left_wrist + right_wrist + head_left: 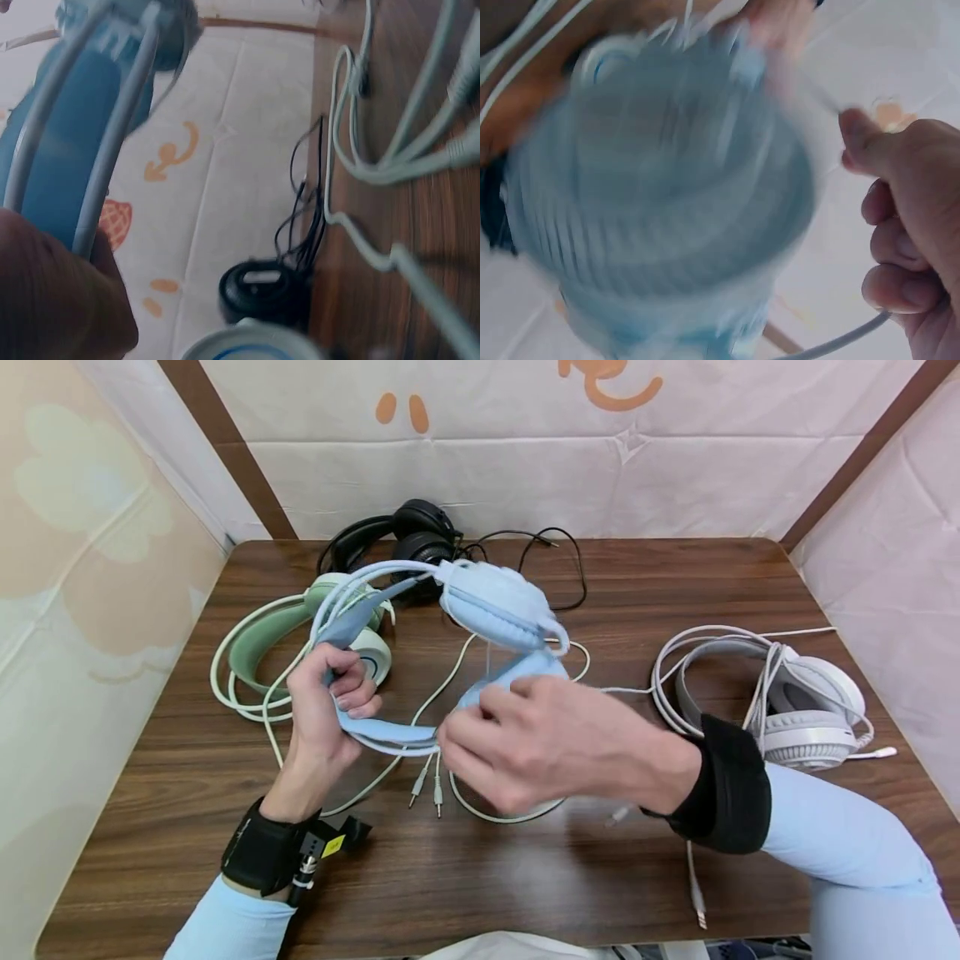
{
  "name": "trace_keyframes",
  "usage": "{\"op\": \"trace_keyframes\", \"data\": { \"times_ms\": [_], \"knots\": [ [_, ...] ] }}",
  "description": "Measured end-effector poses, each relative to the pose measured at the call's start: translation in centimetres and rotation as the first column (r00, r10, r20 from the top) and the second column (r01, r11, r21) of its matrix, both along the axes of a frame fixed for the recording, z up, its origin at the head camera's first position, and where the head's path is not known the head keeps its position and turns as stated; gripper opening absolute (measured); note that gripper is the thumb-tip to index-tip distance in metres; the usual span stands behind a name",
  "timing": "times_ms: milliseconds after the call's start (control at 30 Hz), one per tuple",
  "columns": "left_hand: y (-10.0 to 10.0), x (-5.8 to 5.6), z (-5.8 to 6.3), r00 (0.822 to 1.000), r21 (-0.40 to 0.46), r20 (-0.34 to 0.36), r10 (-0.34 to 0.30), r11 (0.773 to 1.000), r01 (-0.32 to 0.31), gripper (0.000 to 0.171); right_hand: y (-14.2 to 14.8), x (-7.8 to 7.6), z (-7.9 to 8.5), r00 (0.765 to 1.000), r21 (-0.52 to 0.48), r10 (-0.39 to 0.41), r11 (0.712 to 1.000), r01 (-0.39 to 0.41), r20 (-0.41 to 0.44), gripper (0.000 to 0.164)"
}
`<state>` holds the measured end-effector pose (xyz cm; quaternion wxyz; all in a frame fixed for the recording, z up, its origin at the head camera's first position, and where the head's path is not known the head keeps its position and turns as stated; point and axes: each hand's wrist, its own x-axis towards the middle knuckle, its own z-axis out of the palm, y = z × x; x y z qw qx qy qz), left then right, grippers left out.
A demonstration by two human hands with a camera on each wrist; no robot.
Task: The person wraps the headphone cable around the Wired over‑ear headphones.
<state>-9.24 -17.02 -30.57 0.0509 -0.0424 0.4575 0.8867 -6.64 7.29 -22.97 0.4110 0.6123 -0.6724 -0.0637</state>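
Light-blue over-ear headphones (498, 606) are held up above the wooden table. My left hand (326, 706) grips their headband, fingers curled round it; in the left wrist view the blue headband (64, 150) rises from that hand. My right hand (540, 743) is by the nearer ear cup and partly covers it. The right wrist view shows a thin pale cable (847, 341) running through the curled fingers of the right hand (907, 217), thumb and forefinger pinching it. The ear cup (660, 187) is blurred there, beside the fingers.
Green headphones (258, 647) lie at the left on the table (637, 877), their pale cable looping toward the middle. Black headphones (423, 531) are at the back. White headphones (813, 693) with coiled cable lie at the right. Small plugs (438, 793) hang below the blue headband.
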Motion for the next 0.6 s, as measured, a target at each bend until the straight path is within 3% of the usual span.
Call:
{"op": "trace_keyframes", "data": {
  "times_ms": [100,200,267,333,433,500,600],
  "knots": [
    [-0.2,0.5,0.0,0.996,-0.065,-0.035,-0.087,0.994,0.085,0.031,0.6,-1.3,0.7,0.998,-0.003,-0.035,0.999,0.036,0.042,0.018],
    [-0.6,0.8,-0.1,0.984,-0.114,-0.046,-0.17,0.98,0.164,0.029,1.8,-2.5,1.1,0.975,0.03,-0.088,0.996,0.084,0.203,0.027],
    [-0.9,0.8,-0.2,0.977,-0.134,-0.042,-0.21,0.97,0.203,0.028,2.7,-2.9,1.4,0.93,0.056,-0.106,0.994,0.092,0.352,0.031],
    [-1.3,0.8,-0.2,0.967,-0.157,-0.039,-0.252,0.957,0.243,0.026,3.6,-3.1,2.0,0.87,0.076,-0.114,0.993,0.088,0.479,0.021],
    [-1.7,0.5,-0.2,0.943,-0.187,-0.045,-0.328,0.931,0.315,0.025,4.7,-3.7,2.5,0.802,0.057,-0.093,0.996,0.074,0.59,0.018],
    [-1.8,0.3,-0.2,0.92,-0.179,-0.05,-0.39,0.909,0.376,0.024,5.3,-4.5,2.4,0.773,0.006,-0.039,0.999,0.046,0.633,0.02],
    [-1.8,0.0,-0.5,0.868,-0.1,-0.044,-0.494,0.867,0.488,0.022,5.4,-6.0,1.8,0.737,-0.1,0.069,0.995,-0.002,0.673,0.015]
  ]
}}
